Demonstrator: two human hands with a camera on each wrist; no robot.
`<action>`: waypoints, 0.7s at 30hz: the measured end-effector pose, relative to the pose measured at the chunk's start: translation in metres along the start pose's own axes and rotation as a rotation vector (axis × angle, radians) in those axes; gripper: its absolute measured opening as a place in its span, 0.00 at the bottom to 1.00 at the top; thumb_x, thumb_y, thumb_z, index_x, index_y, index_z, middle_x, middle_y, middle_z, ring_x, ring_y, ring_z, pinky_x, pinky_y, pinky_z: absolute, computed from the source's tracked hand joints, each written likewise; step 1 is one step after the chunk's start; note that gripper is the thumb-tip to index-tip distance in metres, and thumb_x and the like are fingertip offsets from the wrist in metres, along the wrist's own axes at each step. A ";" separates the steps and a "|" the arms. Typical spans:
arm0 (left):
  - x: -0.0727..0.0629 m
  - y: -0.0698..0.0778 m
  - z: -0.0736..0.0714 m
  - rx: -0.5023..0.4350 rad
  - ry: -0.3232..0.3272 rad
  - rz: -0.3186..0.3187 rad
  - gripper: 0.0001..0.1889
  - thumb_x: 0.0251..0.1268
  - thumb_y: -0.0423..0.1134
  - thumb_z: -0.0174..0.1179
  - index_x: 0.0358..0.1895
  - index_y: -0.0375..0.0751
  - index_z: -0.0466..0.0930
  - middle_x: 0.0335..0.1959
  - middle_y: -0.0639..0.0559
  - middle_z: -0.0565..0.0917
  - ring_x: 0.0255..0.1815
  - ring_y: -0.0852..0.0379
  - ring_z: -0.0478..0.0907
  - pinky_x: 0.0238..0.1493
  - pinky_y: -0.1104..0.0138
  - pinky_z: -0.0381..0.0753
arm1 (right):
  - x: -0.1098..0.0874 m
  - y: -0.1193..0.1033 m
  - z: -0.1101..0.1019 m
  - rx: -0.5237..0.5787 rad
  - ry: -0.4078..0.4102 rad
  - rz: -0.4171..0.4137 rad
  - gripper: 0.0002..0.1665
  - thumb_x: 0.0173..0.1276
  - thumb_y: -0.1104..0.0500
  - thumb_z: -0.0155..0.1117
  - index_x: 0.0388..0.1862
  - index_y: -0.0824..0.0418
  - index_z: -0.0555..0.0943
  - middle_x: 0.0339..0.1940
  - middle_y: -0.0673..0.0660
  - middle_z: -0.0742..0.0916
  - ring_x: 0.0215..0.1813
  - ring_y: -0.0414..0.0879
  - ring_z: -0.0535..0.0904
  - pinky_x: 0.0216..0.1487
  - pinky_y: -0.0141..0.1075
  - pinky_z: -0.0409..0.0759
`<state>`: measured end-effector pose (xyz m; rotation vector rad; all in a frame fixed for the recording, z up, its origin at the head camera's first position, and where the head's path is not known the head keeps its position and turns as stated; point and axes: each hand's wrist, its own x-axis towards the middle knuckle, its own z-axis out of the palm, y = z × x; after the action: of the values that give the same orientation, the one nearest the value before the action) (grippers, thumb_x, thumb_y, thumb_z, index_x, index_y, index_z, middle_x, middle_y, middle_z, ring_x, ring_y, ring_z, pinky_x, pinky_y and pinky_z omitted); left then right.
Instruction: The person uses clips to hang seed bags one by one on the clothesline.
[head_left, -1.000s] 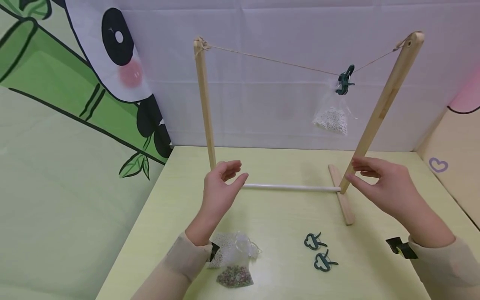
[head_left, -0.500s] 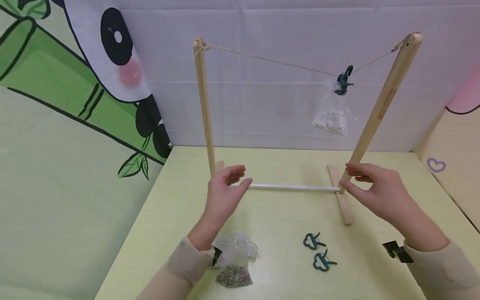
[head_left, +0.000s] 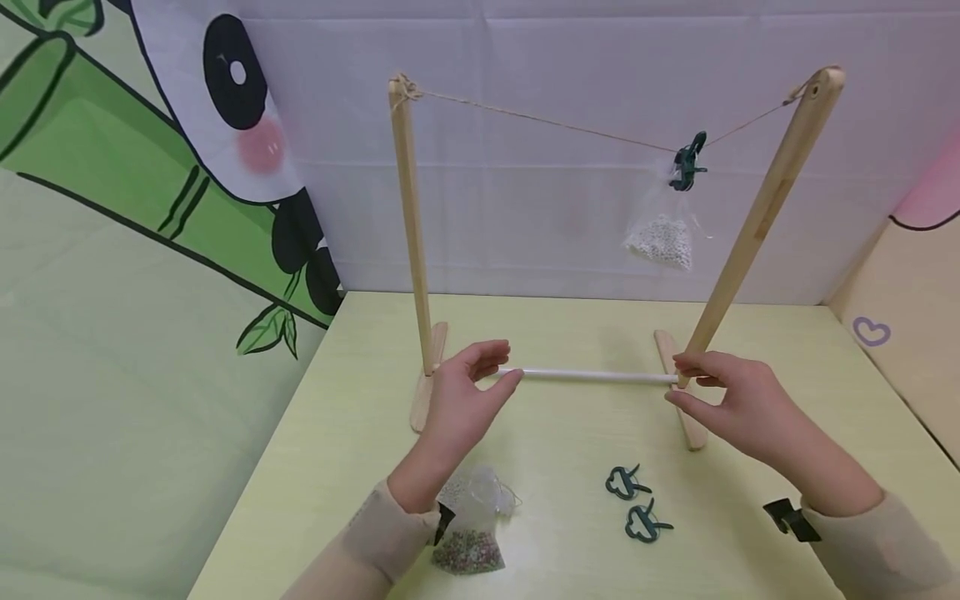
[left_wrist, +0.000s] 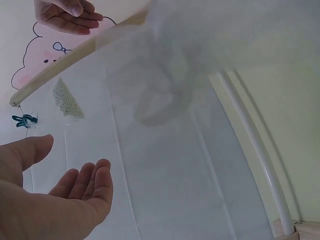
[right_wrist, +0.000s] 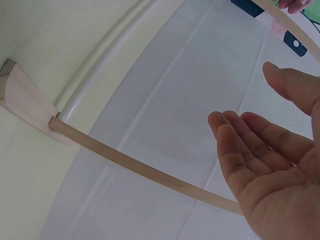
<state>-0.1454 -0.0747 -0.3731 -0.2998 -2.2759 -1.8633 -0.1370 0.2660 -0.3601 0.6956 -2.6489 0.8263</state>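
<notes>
My left hand (head_left: 472, 396) is in the air in front of the left foot of a wooden rack, its fingers bent and thumb apart, with nothing between them. Likewise empty, my right hand (head_left: 738, 400) overlaps the base of the right post (head_left: 765, 208) in the head view. Between the posts runs a string (head_left: 547, 122). A dark green clip (head_left: 687, 162) on it holds a clear bag of white beads (head_left: 660, 240). Two more green clips (head_left: 628, 481) lie on the table. Near my left sleeve lie bags of white and mixed-colour beads (head_left: 468, 550).
A white rod (head_left: 592, 375) joins the rack's feet low over the pale table (head_left: 555, 450). Behind the rack hangs a pale cloth (head_left: 540, 225), with a printed cartoon at left. Something hazy and translucent (left_wrist: 165, 75) blurs the upper part of the left wrist view.
Both hands have come down and nearer each other, the left moving right and the right moving left. More of the rack's left foot shows. The hanging bag and the loose clips stay put.
</notes>
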 end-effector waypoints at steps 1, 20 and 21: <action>-0.001 0.001 0.001 0.001 -0.004 0.001 0.17 0.63 0.30 0.71 0.55 0.34 0.83 0.51 0.47 0.85 0.52 0.51 0.82 0.58 0.60 0.79 | -0.001 0.000 0.001 0.003 -0.006 -0.002 0.22 0.58 0.64 0.79 0.52 0.65 0.85 0.46 0.58 0.89 0.43 0.57 0.87 0.42 0.52 0.85; -0.022 0.006 0.025 0.028 -0.087 0.017 0.17 0.65 0.33 0.71 0.56 0.40 0.84 0.52 0.55 0.85 0.52 0.56 0.81 0.56 0.60 0.79 | -0.017 -0.001 0.029 0.084 -0.199 0.060 0.26 0.60 0.61 0.80 0.55 0.69 0.84 0.49 0.60 0.88 0.46 0.55 0.85 0.47 0.51 0.84; -0.022 0.006 0.027 0.028 -0.091 0.018 0.17 0.65 0.34 0.71 0.56 0.40 0.84 0.52 0.55 0.85 0.52 0.56 0.81 0.56 0.61 0.79 | -0.018 -0.001 0.032 0.086 -0.210 0.057 0.26 0.60 0.61 0.80 0.55 0.69 0.84 0.49 0.59 0.87 0.47 0.55 0.85 0.47 0.50 0.84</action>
<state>-0.1229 -0.0483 -0.3786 -0.4078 -2.3469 -1.8434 -0.1257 0.2528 -0.3925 0.7700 -2.8452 0.9349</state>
